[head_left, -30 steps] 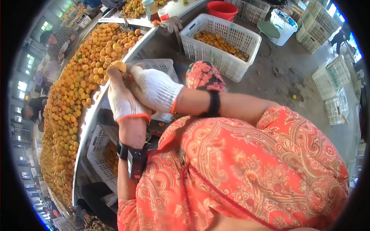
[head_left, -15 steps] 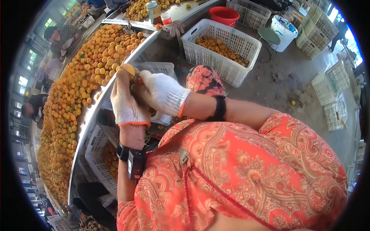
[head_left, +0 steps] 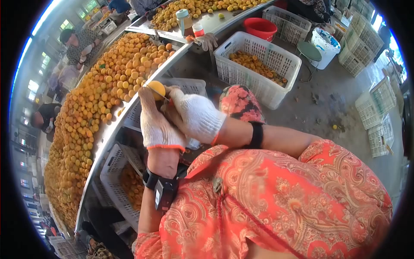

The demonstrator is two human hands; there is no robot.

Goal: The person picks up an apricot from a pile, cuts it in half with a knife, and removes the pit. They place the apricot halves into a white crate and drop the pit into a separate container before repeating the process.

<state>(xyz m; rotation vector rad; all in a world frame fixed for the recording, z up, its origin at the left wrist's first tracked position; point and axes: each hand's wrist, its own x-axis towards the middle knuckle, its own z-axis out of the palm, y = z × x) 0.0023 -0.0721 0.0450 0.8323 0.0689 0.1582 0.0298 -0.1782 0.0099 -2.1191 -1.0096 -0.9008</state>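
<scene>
My left hand (head_left: 160, 125), in a white knit glove with an orange cuff, pinches a yellow-orange apricot (head_left: 156, 90) over the metal table edge. My right hand (head_left: 196, 113), gloved likewise, is closed close beside it on a small knife (head_left: 163, 96). The thin blade lies against the apricot; the fingers mostly hide the handle. To the left, a large heap of apricots (head_left: 92, 116) covers the metal table. Beneath my hands stands a white plastic crate (head_left: 189, 85), partly hidden by them.
A white crate (head_left: 271, 56) of apricot pieces stands beyond my hands, near a red basin (head_left: 260, 28), green stool (head_left: 309, 51) and white bucket (head_left: 324, 47). Another crate (head_left: 116, 172) sits under the table. A jar (head_left: 184, 22) and gloves (head_left: 208, 41) lie on the table. Co-workers (head_left: 79, 45) are opposite.
The whole view has shifted, so the scene sits farther right and slightly lower. Both hands stay together at the apricot, which now shows more of its round side with the blade across it.
</scene>
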